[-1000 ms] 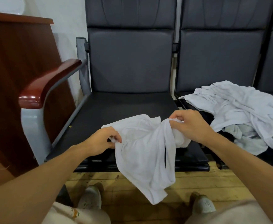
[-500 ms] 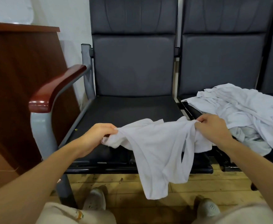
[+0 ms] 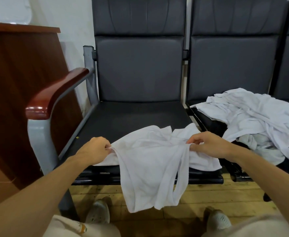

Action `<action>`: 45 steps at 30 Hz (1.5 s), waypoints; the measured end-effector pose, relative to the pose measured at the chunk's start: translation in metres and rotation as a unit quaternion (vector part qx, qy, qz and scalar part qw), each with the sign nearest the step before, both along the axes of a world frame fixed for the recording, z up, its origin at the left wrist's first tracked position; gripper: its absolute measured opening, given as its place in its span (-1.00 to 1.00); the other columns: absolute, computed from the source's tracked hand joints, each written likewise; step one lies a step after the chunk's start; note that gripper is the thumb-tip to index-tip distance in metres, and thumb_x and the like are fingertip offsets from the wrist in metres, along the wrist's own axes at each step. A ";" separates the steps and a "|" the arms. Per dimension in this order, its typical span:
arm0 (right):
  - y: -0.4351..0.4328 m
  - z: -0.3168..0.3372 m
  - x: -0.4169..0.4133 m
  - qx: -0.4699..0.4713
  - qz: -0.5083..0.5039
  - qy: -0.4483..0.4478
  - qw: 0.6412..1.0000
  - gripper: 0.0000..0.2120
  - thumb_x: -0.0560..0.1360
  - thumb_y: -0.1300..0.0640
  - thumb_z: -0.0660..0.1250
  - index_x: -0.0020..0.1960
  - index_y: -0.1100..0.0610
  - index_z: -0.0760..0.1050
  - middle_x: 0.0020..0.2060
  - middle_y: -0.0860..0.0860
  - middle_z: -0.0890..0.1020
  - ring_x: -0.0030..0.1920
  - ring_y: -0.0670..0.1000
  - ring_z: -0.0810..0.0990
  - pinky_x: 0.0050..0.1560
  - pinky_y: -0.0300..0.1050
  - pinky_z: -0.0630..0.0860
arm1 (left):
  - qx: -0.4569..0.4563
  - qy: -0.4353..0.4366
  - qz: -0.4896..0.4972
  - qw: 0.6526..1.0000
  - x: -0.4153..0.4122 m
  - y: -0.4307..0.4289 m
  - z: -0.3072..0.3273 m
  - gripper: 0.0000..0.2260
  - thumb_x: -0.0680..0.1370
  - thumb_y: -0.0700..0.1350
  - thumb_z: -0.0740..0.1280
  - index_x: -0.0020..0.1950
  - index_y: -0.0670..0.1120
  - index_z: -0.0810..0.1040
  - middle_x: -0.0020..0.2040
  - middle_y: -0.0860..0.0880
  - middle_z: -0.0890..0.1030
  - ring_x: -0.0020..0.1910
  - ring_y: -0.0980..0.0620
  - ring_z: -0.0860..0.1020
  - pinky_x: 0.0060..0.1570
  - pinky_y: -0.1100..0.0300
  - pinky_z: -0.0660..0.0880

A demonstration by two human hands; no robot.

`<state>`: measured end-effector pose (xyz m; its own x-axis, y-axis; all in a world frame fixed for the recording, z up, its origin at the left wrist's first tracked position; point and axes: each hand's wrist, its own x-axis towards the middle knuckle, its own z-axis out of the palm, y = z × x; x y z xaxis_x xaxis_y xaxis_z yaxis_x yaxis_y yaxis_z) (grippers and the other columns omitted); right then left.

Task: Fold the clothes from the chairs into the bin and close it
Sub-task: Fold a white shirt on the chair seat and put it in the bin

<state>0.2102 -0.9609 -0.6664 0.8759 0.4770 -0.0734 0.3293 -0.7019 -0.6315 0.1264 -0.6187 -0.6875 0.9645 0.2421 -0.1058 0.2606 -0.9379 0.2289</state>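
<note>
A white garment (image 3: 150, 161) lies partly on the front of the left chair seat (image 3: 123, 120), and its lower part hangs over the seat's front edge toward the floor. My left hand (image 3: 95, 149) pinches its left edge. My right hand (image 3: 207, 144) pinches its right edge, and the cloth is stretched between the two. A pile of several crumpled white clothes (image 3: 253, 122) sits on the neighbouring chair seat to the right. No bin is in view.
The left chair has a red-brown wooden armrest (image 3: 54, 94) on a grey metal frame. A dark wooden cabinet (image 3: 17, 82) stands to its left. Below are a wooden plank floor (image 3: 208, 199) and my two light shoes.
My hands have moved apart and forward, spreading the garment from a bunched hold in the air to a stretched one lying on the seat's front.
</note>
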 end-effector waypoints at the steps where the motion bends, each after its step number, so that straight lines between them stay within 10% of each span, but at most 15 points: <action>1: 0.000 0.000 0.000 -0.009 0.001 0.011 1.000 -0.93 0.52 0.17 0.38 -0.07 0.09 0.66 -0.22 -0.08 0.64 -0.16 -0.10 0.58 -0.09 -0.31 0.43 | 0.017 0.007 -0.026 0.999 -0.001 -0.003 0.001 -0.82 0.61 -0.08 0.28 0.17 -0.04 0.59 0.09 -0.01 0.53 0.00 0.04 0.51 0.10 0.14 0.47; 9: 0.004 0.005 -0.004 0.009 -0.010 0.003 1.000 -0.89 0.55 0.23 0.33 -0.11 0.15 0.61 -0.46 -0.21 0.55 -0.43 -0.32 0.51 -0.42 -0.48 0.35 | -0.029 -0.020 -0.122 0.992 0.001 -0.022 0.009 -0.85 0.60 -0.09 0.29 0.15 0.03 0.57 0.06 0.06 0.55 0.02 0.11 0.51 0.09 0.24 0.47; 15: 0.004 0.015 -0.006 0.097 -0.028 -0.046 0.994 -0.82 0.49 0.31 0.39 -0.18 0.06 0.63 -0.17 -0.04 0.69 -0.10 -0.08 0.66 0.01 -0.24 0.53 | -0.162 -0.150 -0.033 0.975 0.003 -0.026 0.019 -0.88 0.62 -0.18 0.24 0.01 0.01 0.55 -0.03 0.03 0.58 -0.02 0.08 0.52 -0.01 0.23 0.42; 27: 0.008 0.016 -0.003 0.050 -0.041 -0.091 0.994 -0.77 0.36 0.30 0.52 -0.25 -0.01 0.59 -0.22 -0.01 0.69 -0.15 -0.02 0.66 -0.03 -0.16 0.57 | -0.021 -0.159 0.096 0.982 0.001 0.003 0.014 -0.81 0.63 -0.03 0.22 0.19 -0.03 0.53 0.04 -0.08 0.57 -0.05 -0.03 0.51 0.01 0.04 0.49; 36: 0.015 0.010 -0.013 -0.008 0.023 0.016 1.000 -0.77 0.56 0.11 0.32 -0.17 0.25 0.61 -0.46 -0.12 0.46 -0.47 -0.18 0.37 -0.41 -0.31 0.33 | -0.029 -0.188 0.110 0.976 -0.004 0.009 0.007 -0.84 0.65 -0.08 0.17 0.20 -0.02 0.47 -0.09 -0.03 0.53 -0.14 -0.03 0.53 -0.12 0.06 0.53; 45: 0.011 0.018 -0.013 0.021 0.023 0.015 0.999 -0.91 0.37 0.22 0.54 -0.22 0.09 0.65 -0.42 -0.16 0.65 -0.40 -0.24 0.58 -0.31 -0.36 0.44 | -0.086 -0.198 0.112 0.970 -0.003 0.005 0.007 -0.91 0.64 -0.13 0.17 0.04 0.01 0.46 -0.10 -0.07 0.56 -0.14 -0.08 0.56 -0.03 -0.09 0.57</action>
<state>0.1975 -0.9495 -0.6480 0.8503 0.5206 -0.0777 0.3423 -0.6590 -0.6697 0.1237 -0.6133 -0.6806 0.8634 0.4611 0.2048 0.3123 -0.8072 0.5008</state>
